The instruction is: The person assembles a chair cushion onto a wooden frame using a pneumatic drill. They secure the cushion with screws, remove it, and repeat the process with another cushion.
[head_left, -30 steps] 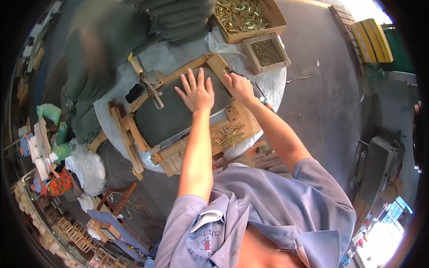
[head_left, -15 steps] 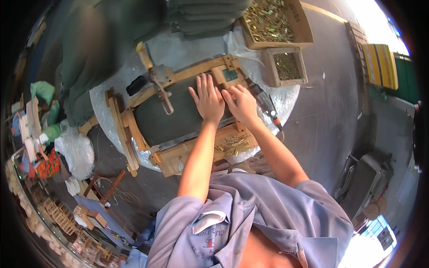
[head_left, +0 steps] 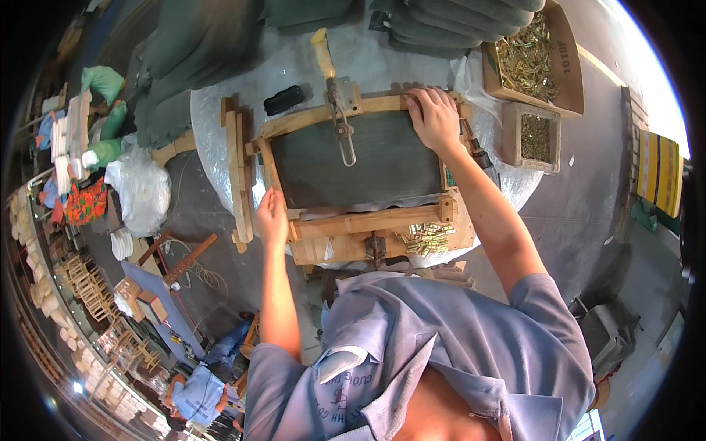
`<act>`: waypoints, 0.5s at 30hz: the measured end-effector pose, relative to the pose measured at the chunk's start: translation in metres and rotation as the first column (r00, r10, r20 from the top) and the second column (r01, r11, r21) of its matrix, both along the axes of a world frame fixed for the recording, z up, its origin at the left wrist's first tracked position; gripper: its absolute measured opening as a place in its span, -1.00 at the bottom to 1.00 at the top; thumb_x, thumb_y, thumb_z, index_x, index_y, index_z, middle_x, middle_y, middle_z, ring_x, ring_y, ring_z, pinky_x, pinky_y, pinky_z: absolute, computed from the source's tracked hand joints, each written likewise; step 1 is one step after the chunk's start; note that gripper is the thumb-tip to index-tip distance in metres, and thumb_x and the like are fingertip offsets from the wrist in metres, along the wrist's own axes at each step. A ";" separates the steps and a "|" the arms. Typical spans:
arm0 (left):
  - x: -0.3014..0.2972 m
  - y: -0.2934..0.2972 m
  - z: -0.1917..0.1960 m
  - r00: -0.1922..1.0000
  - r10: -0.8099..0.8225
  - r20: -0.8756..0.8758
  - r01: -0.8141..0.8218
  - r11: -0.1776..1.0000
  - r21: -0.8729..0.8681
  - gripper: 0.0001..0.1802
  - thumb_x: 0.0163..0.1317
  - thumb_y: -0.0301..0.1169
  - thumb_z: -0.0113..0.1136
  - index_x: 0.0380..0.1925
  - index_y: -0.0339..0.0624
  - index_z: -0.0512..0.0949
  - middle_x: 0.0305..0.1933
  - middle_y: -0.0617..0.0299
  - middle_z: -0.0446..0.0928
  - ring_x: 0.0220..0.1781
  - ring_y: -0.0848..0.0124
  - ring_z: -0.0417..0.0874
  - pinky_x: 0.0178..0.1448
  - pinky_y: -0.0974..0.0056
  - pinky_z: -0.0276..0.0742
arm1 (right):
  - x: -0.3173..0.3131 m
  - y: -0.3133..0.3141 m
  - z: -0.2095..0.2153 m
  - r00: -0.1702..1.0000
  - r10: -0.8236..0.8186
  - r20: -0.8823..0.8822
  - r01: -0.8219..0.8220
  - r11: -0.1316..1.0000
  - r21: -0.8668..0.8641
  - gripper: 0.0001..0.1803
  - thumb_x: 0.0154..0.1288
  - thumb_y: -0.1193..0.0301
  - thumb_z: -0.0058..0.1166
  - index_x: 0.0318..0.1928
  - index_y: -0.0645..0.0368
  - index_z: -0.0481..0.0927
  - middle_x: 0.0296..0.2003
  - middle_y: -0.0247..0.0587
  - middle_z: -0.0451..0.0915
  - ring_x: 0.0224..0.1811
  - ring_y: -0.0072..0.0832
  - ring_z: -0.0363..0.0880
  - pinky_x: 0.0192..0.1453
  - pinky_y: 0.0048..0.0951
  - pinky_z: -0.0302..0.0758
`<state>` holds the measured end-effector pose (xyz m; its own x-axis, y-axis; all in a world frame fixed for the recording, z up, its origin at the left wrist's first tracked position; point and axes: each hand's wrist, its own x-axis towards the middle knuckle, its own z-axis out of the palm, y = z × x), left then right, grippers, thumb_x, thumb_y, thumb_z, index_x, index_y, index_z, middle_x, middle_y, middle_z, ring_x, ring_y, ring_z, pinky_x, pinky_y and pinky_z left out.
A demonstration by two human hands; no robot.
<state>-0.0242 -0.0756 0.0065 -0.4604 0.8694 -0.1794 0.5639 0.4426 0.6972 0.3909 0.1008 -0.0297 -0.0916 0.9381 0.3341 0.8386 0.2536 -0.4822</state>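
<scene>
A dark green padded panel (head_left: 353, 165) lies inside a wooden frame (head_left: 360, 222) on the work table. My right hand (head_left: 435, 121) is curled over the frame's far rail near its right corner, fingers beyond the rail and thumb on the near side. At the opposite end, my left hand (head_left: 272, 214) closes on the left bar, its fingers partly seen edge-on. A toggle clamp (head_left: 338, 110) with a yellow handle stands at the far rail, its metal loop reaching over the panel. Partly hidden by my right forearm, a power screwdriver (head_left: 479, 154) lies beside the frame.
Brass-coloured metal pieces (head_left: 426, 239) lie on the near board. A cardboard box (head_left: 566, 66) of metal parts and a wooden tray (head_left: 511, 136) of small fasteners stand right. Stacked green pads (head_left: 448, 29) sit behind, with a black case (head_left: 284, 100) at far left.
Both hands have left the panel's right part and moved apart, the left to the frame's left bar and the right to its far right corner. The whole view has shifted.
</scene>
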 end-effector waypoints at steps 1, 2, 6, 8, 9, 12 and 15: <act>-0.023 0.009 0.009 0.997 -0.052 0.052 0.060 0.986 -0.153 -0.49 0.63 -0.01 0.20 0.06 -0.30 0.75 -0.04 -0.07 0.82 -0.07 0.17 0.82 0.04 0.09 0.61 | -0.003 0.001 -0.001 1.000 -0.020 0.006 0.020 1.000 0.009 -0.73 0.53 0.21 0.21 0.08 0.05 0.72 0.01 -0.21 0.76 0.20 -0.11 0.67 0.33 -0.06 0.54; -0.025 0.029 0.022 0.977 -0.171 -0.129 0.146 0.972 -0.183 -0.54 0.62 -0.04 0.20 -0.08 -0.29 0.74 -0.11 -0.06 0.80 -0.10 0.11 0.81 0.00 0.05 0.60 | -0.003 0.003 -0.001 0.999 -0.042 0.018 0.042 0.999 0.020 -0.73 0.52 0.20 0.22 0.06 0.05 0.73 0.01 -0.23 0.76 0.19 -0.11 0.67 0.33 -0.06 0.54; -0.028 0.114 0.014 0.794 -0.411 -0.448 0.454 0.891 -0.013 -0.60 0.59 -0.07 0.19 0.00 -0.22 0.67 0.12 -0.10 0.71 0.12 -0.11 0.70 0.12 -0.12 0.54 | -0.005 0.005 0.001 0.998 -0.061 0.035 0.060 0.998 0.032 -0.75 0.52 0.21 0.22 0.03 0.04 0.72 -0.02 -0.24 0.76 0.16 -0.12 0.67 0.32 -0.07 0.54; -0.006 0.143 -0.003 0.764 -0.464 -0.449 0.565 0.817 0.117 -0.51 0.59 -0.05 0.17 0.25 -0.19 0.58 0.40 -0.12 0.58 0.41 -0.14 0.56 0.38 -0.18 0.43 | -0.006 0.004 0.003 0.998 -0.050 0.030 0.049 0.998 0.030 -0.79 0.52 0.23 0.21 0.01 0.02 0.72 -0.04 -0.24 0.75 0.15 -0.14 0.68 0.32 -0.09 0.54; 0.002 0.153 -0.021 0.697 -0.521 -0.493 0.658 0.739 0.148 -0.45 0.59 -0.04 0.16 0.35 -0.19 0.53 0.51 -0.11 0.49 0.53 -0.15 0.46 0.51 -0.22 0.33 | -0.007 0.004 0.003 0.998 -0.049 0.038 0.048 0.999 0.024 -0.79 0.52 0.23 0.21 0.01 0.02 0.72 -0.05 -0.24 0.74 0.14 -0.15 0.68 0.31 -0.09 0.54; 0.015 0.160 -0.043 0.620 -0.603 -0.503 0.732 0.675 0.093 -0.30 0.59 0.03 0.10 0.53 -0.18 0.42 0.68 -0.09 0.32 0.74 -0.12 0.20 0.73 -0.30 0.01 | -0.007 0.002 0.000 0.995 -0.070 0.069 0.071 0.997 -0.012 -0.80 0.51 0.23 0.22 0.01 -0.01 0.72 -0.08 -0.26 0.72 0.14 -0.17 0.67 0.29 -0.10 0.54; 0.016 0.161 -0.047 0.556 -0.655 -0.511 0.755 0.655 -0.020 -0.22 0.59 0.11 0.01 0.63 -0.10 0.34 0.74 -0.06 0.25 0.81 -0.06 0.09 0.78 -0.35 -0.19 | -0.009 0.002 -0.002 0.985 -0.084 0.153 0.086 0.996 -0.010 -0.79 0.51 0.22 0.22 0.01 -0.01 0.72 -0.08 -0.26 0.71 0.14 -0.17 0.67 0.29 -0.10 0.52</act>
